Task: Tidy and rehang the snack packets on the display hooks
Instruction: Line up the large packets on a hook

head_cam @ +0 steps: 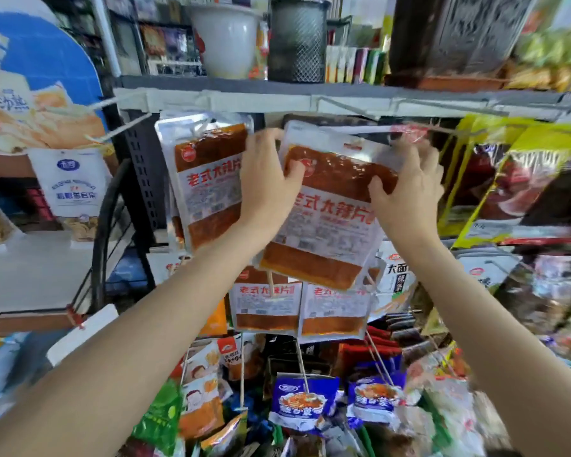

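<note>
Grey metal shelf point(343, 90) spans the upper frame. Standing on it: pale plastic bucket point(226, 37) upper centre-left, dark mesh bin point(297, 41) just right of it, row of upright thin boxes point(355, 65) next, dark ornate container point(455, 34) upper right. Thin wire display hooks point(129, 125) stick out below its front edge.

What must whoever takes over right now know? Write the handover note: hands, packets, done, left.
Left hand grips the left edge of the red spicy-strip packet; right hand grips its right side.
The packet is held tilted just under the shelf edge; whether it is on a hook cannot be told.
Done: a matching packet hangs to its left; two more hang below.
Left: seat this packet straight, then tidy the loose packets lower down.
</note>
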The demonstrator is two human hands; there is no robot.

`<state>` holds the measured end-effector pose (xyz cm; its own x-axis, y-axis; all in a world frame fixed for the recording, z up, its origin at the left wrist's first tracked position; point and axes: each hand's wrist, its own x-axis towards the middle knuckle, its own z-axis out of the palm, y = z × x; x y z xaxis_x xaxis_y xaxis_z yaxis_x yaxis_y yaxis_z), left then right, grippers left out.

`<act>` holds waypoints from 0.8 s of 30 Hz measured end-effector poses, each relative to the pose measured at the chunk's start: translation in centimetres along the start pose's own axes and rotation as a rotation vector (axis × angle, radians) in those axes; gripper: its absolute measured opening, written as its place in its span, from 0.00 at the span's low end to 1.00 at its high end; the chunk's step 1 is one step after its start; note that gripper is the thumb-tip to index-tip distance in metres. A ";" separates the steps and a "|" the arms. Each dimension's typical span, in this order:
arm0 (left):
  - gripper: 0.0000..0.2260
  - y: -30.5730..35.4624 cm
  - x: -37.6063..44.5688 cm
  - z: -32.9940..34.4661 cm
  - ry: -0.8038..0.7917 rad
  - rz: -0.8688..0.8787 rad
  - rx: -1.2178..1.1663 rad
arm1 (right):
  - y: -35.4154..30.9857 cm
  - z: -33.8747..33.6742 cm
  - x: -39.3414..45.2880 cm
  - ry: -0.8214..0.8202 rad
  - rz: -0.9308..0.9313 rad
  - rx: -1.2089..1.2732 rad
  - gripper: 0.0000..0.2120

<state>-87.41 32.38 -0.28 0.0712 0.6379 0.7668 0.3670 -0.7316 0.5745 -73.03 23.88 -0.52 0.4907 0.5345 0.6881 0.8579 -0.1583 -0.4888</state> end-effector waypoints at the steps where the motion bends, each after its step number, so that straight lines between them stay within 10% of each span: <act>1: 0.10 0.2 -0.1 -0.1 0.033 0.016 0.029 | 0.3 -0.1 0.2 0.014 -0.021 -0.004 0.17; 6: 0.06 1.5 0.6 -2.4 -0.066 -0.057 -0.336 | -0.7 -2.2 1.4 0.188 -0.155 0.343 0.07; 11: 0.08 2.5 0.8 -5.5 0.155 -0.275 -0.583 | -5.0 -3.5 0.6 0.289 -0.388 0.481 0.06; 24: 0.09 -3.3 -1.0 -13.6 0.178 -0.364 -0.400 | -11.7 3.6 0.3 -0.141 -0.385 0.655 0.03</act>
<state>-101.29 30.94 0.94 -0.1648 0.8411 0.5152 -0.0437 -0.5281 0.8481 -83.48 28.89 3.53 0.1144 0.5600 0.8205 0.6775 0.5601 -0.4768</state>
